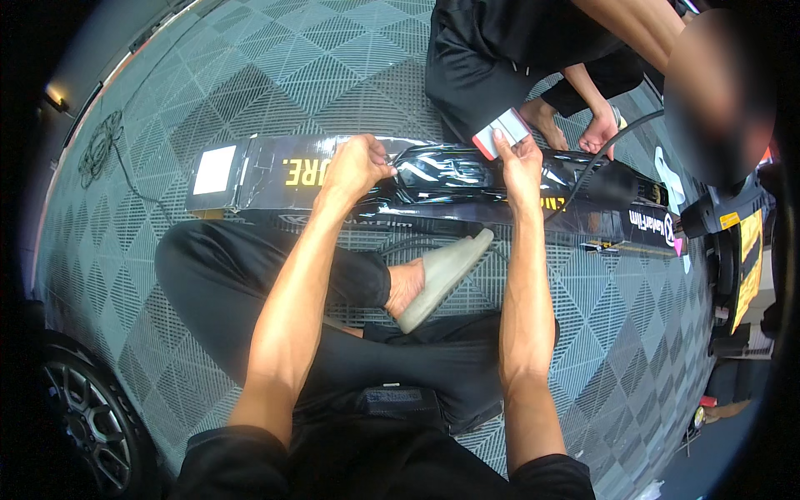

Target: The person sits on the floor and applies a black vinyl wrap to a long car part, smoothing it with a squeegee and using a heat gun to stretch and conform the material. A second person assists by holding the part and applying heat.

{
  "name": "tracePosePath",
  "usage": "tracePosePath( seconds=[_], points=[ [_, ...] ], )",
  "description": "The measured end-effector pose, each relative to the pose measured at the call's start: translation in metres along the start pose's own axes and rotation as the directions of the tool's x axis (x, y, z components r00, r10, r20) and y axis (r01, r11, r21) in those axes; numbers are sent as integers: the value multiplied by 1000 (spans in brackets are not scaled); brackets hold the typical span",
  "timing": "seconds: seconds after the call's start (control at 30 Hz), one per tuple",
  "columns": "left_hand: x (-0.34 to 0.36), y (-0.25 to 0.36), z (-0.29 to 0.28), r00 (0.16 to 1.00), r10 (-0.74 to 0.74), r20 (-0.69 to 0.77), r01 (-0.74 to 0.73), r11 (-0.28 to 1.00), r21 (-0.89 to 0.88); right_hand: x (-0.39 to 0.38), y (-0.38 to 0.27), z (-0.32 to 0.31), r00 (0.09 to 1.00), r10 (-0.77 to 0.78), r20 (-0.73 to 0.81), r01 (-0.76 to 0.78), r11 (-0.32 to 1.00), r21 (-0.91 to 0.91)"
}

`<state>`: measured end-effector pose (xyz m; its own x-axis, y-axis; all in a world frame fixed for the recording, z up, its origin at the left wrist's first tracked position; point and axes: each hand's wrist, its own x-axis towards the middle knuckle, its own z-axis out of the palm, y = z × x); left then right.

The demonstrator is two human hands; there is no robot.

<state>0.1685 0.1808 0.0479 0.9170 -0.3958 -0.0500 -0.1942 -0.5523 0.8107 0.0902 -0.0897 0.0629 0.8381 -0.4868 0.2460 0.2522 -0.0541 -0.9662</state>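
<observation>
Right hand [520, 160] is gripping a flat, red-edged card [510, 127] over the glossy black part [446, 171], which is lying on a long box [265, 177]. Left hand [358, 168] is holding fingertips together at the part's left end; on what, I cannot tell.

Glossy black part [450, 173] lengthwise atop box [271, 171], red-edged card [508, 129] beside
</observation>
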Motion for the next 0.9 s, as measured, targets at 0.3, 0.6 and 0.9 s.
tracePosePath(
  seconds=[0.3, 0.6, 0.9],
  points=[
    [1, -16, -4, 996, 34, 78, -24, 991, -130, -2, 0, 4, 998, 24, 52, -16, 988, -156],
    [14, -36, -4, 990, 86, 112, -63, 979, -195, -2, 0, 6, 998, 15, 66, -6, 992, -126],
    [37, -56, -1, 924, 203, 325, -121, 960, -254, -2, 1, 6, 998, 14, 63, -5, 988, -153]
  ],
)
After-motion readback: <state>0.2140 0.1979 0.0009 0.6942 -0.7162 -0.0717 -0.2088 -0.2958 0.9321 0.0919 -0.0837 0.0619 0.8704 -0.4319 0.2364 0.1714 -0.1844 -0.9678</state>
